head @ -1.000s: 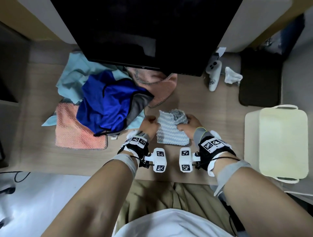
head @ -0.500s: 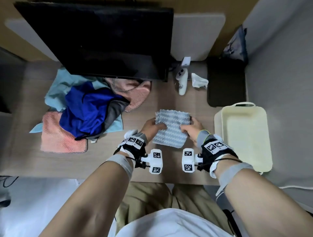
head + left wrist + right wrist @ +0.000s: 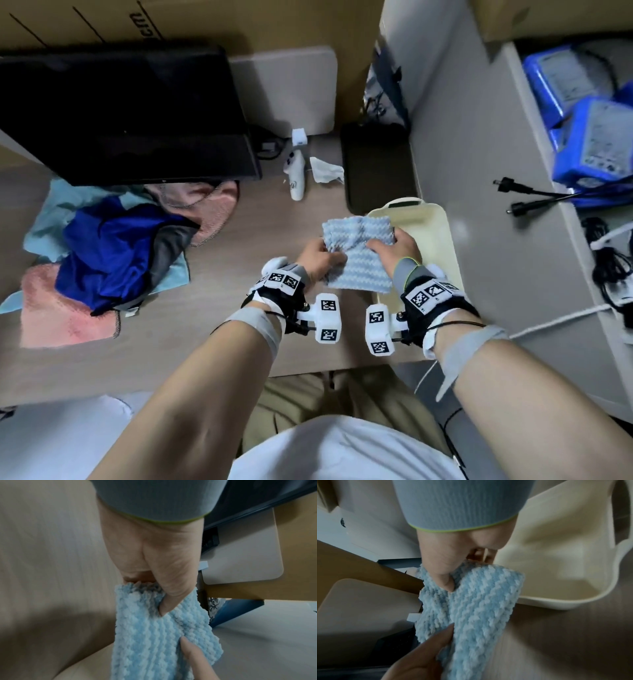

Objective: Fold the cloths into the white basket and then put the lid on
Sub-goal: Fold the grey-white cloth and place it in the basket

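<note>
Folded light-blue cloth [image 3: 356, 255] sits mid-frame in the head view, overlapping the left rim of the white basket [image 3: 442, 240]; left hand [image 3: 318, 257] and right hand [image 3: 399, 248] each pinch a side edge, thumb on top. It looks soft, light and floppy, so the fold likely opens unless both side edges stay pinched and it's lowered flat. The heap of unfolded cloths [image 3: 113, 240] lies at centre left, well apart, with a white controller [image 3: 297, 174], crumpled tissue [image 3: 325, 169] and black pad [image 3: 376, 164] above; nothing blocks the basket, and the pale panel [image 3: 284, 85] at top centre may be the lid, unconfirmed.
</note>
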`<action>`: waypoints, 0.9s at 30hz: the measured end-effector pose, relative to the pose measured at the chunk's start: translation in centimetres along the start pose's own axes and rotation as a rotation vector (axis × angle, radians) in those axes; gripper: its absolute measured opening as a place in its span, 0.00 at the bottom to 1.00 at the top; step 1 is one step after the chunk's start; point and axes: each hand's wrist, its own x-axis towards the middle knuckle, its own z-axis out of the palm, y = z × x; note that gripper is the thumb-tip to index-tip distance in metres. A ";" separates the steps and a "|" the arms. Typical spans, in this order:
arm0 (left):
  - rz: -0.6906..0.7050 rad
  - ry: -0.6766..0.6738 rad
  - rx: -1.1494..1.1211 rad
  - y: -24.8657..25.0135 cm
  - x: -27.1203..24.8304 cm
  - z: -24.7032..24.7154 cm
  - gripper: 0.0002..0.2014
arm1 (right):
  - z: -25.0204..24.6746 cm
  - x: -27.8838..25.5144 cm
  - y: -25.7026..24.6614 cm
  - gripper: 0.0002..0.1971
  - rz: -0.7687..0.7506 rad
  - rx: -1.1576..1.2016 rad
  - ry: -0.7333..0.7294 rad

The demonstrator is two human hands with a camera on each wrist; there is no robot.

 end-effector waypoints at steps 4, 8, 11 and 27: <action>-0.062 0.052 0.088 -0.9 0.7 -1.1 0.10 | 1.5 -0.9 0.3 0.16 0.183 0.146 -0.139; -0.102 0.091 0.044 -2.2 0.7 -4.0 0.17 | 4.1 -2.1 -1.0 0.15 0.211 0.208 -0.193; -0.072 0.118 0.021 -2.9 -0.8 -8.5 0.16 | 8.4 -3.6 -2.5 0.18 0.234 0.229 -0.301; 0.059 0.137 0.131 -0.1 -2.0 -13.4 0.03 | 11.5 -3.6 -6.7 0.15 0.191 0.149 -0.176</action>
